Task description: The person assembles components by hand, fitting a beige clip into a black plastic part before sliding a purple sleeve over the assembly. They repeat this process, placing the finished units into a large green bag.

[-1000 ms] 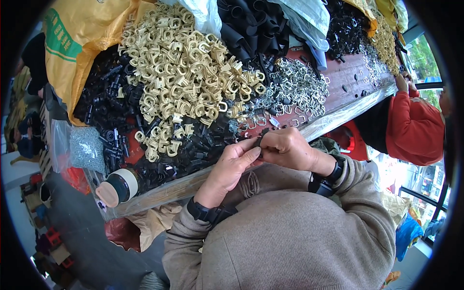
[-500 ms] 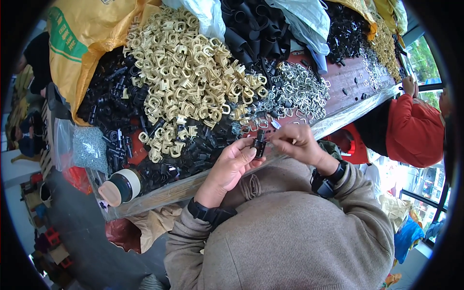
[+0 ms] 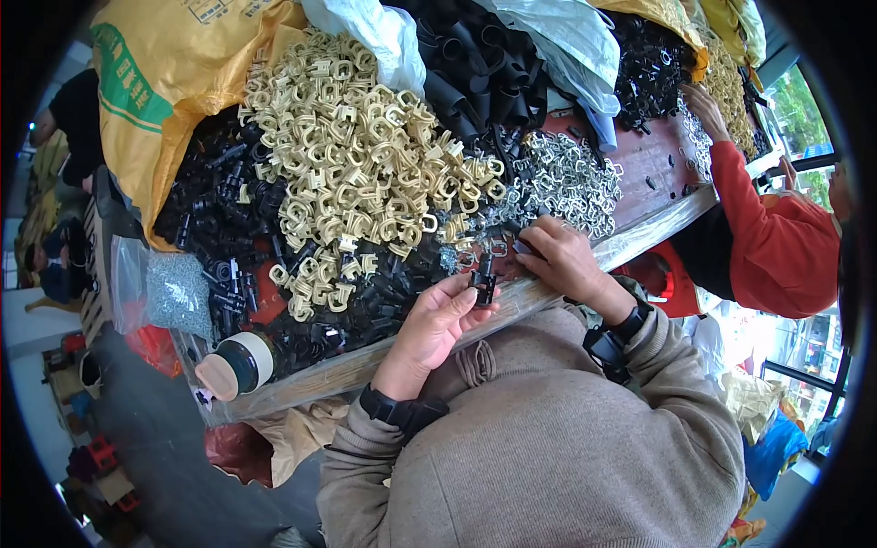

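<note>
My left hand [image 3: 437, 321] pinches a small black plastic clip [image 3: 483, 286] between thumb and fingertips, just above the table's front edge [image 3: 585, 267]. My right hand [image 3: 559, 256] rests knuckles up at the near rim of a heap of silver metal rings [image 3: 566, 178], fingers curled down onto loose parts there; what they touch is hidden. A big mound of cream plastic hooks [image 3: 356, 155] lies behind the left hand, with black plastic parts [image 3: 365, 301] spread below it. Both wrists wear black watches.
A yellow sack [image 3: 155, 100] stands at the far left, black tubes [image 3: 475, 73] and clear bags at the back. A tape roll [image 3: 239, 363] sits at the table's left corner. Another person in a red sleeve [image 3: 758, 237] reaches into parts at the right.
My hands have come apart: the right hand moved away to the silver ring heap, while the left hand stays holding the black clip alone.
</note>
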The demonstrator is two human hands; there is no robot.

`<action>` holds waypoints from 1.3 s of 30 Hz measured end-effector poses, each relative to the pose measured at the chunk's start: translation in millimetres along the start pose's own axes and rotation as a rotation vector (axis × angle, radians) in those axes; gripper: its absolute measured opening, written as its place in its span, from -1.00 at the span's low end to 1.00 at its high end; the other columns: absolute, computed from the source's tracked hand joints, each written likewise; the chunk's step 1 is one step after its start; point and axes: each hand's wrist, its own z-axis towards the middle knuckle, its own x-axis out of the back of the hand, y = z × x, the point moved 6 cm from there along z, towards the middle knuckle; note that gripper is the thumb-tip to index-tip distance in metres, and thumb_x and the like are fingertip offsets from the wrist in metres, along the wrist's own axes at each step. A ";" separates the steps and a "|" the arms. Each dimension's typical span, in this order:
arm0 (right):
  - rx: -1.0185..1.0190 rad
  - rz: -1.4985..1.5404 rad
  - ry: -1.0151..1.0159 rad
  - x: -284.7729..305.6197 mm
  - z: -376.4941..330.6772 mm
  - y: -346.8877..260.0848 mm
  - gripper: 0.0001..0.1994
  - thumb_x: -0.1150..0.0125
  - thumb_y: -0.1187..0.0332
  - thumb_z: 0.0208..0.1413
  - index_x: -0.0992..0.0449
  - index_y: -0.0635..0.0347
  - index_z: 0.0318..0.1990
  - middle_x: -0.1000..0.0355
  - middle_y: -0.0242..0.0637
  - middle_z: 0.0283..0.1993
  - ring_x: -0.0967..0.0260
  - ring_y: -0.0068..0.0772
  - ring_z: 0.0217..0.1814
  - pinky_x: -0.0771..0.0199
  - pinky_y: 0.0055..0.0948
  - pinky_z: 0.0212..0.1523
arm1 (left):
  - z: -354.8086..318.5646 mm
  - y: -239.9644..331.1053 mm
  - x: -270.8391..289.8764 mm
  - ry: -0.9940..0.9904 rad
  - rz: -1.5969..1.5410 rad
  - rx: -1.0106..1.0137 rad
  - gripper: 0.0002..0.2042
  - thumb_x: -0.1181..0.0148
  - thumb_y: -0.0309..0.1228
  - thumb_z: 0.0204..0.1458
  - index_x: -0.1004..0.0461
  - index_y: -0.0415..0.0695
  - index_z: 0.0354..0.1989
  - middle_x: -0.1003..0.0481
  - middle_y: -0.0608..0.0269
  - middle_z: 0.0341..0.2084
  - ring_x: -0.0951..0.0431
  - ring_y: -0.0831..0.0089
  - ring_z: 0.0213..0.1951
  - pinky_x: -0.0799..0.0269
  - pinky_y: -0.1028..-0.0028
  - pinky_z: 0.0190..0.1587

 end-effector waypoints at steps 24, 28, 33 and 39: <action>-0.073 0.312 -0.013 -16.6 16.3 -9.1 -0.89 -0.11 0.46 -0.20 -0.30 0.23 -0.51 -0.25 -0.23 -0.53 -0.28 -0.20 -0.51 -0.28 -0.40 -0.53 | -6.4 8.2 6.7 0.093 -0.018 -0.146 -0.76 -0.01 -0.42 -0.01 -0.33 -0.23 -0.16 -0.42 0.15 -0.28 -0.44 0.45 -0.25 -0.36 0.53 -0.21; -0.334 0.754 -0.165 -30.0 10.4 0.3 -0.91 -0.12 0.49 -0.19 -0.33 0.26 -0.52 -0.26 -0.24 -0.57 -0.25 -0.23 -0.54 -0.26 -0.44 -0.52 | -6.9 10.0 4.9 0.115 -0.036 -0.218 -0.76 -0.03 -0.42 -0.03 -0.34 -0.22 -0.17 -0.42 0.16 -0.28 -0.41 0.44 -0.20 -0.33 0.48 -0.15; -0.102 0.798 -0.159 -20.7 16.5 -17.8 -0.91 -0.13 0.53 -0.18 -0.32 0.26 -0.53 -0.23 -0.28 -0.58 -0.25 -0.36 -0.57 -0.24 -0.53 -0.58 | -1.5 16.1 0.3 0.043 -0.036 -0.248 -0.76 -0.04 -0.41 -0.04 -0.34 -0.21 -0.18 -0.42 0.17 -0.26 -0.40 0.43 -0.18 -0.31 0.44 -0.11; 0.265 0.331 -0.095 10.6 28.2 -49.7 -0.89 -0.13 0.47 -0.19 -0.32 0.24 -0.49 -0.22 -0.22 -0.55 -0.27 -0.19 -0.52 -0.28 -0.36 -0.54 | 3.3 21.3 -3.1 0.004 -0.011 -0.224 -0.76 -0.05 -0.42 -0.04 -0.35 -0.23 -0.19 -0.41 0.17 -0.26 -0.40 0.41 -0.18 -0.31 0.41 -0.09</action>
